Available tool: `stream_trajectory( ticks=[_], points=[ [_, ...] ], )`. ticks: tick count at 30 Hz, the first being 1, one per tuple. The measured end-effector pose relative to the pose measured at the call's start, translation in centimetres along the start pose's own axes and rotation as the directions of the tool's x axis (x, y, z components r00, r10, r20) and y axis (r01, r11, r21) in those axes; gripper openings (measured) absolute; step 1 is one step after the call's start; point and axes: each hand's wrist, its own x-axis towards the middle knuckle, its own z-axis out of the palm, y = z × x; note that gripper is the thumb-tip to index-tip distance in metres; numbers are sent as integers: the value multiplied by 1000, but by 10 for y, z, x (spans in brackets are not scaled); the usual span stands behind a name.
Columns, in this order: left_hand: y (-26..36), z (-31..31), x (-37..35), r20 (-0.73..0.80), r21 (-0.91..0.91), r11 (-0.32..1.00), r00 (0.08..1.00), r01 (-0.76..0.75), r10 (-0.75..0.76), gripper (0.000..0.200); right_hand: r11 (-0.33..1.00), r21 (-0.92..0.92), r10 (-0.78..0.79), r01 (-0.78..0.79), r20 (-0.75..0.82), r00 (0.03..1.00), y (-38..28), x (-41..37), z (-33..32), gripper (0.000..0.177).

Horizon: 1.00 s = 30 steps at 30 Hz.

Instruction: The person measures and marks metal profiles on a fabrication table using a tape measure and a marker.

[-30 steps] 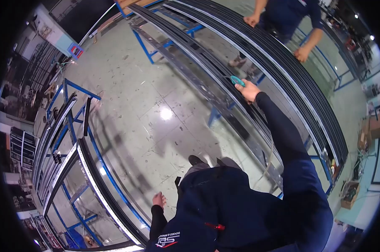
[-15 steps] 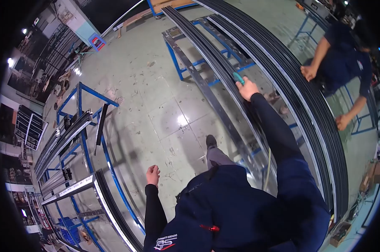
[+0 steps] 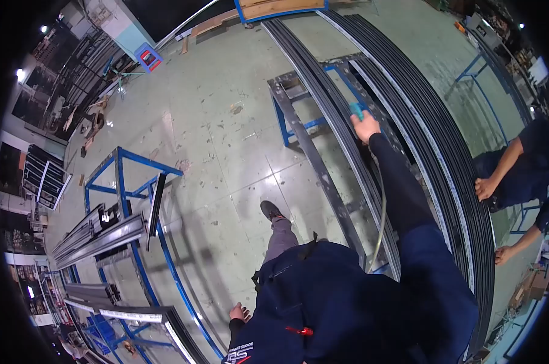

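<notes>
Head view - the person's right hand (image 3: 366, 127) reaches out at full arm's length to the upper centre of the frame, fingers wrapped tight around a teal tool (image 3: 356, 111). The tool's tip sits on, or just above, a long dark rail (image 3: 311, 70); which of the two cannot be told at this size. The arm lies along the rail's line, probably so the tool can follow it. A pale hose (image 3: 382, 206) hangs from the hand's side and trails back beside the sleeve toward the body, slack enough not to drag.

The rail rests across a blue stand (image 3: 280, 118), which seems to be there to hold it off the floor (image 3: 226, 121) at working height. A thicker bundle (image 3: 450, 139) of rails curves down the right of the frame, just beside the first.

The left hand (image 3: 238, 313) hangs low at the bottom centre, close to the hip. Its fingers are loose and half-curled, holding nothing and touching nothing.

At the right edge a co-worker leans toward the bundle - one hand (image 3: 485, 188) on or very near its far side. At the left a blue rack (image 3: 122, 182) carries more lengths, well apart from both people.
</notes>
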Motion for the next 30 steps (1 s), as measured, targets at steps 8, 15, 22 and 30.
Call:
stream_trajectory(
  ticks=[8, 15, 22, 30],
  points=[
    [296, 32, 89, 132, -47, 990, 981, -134, 139, 32, 996, -80, -61, 43, -239, 969, -102, 164, 55, 59],
    [663, 159, 67, 128, -70, 821, 811, -567, 571, 30, 994, 38, -90, 99, -185, 979, -185, 305, 105, 52],
    [874, 343, 41, 363, 81, 715, 689, -695, 628, 36, 977, -157, -182, 141, -289, 940, -293, 471, 135, 55],
    [960, 384, 99, 326, 191, 872, 867, -450, 377, 40, 993, -69, 95, -92, 43, 995, -463, 556, 105, 52]
  ],
)
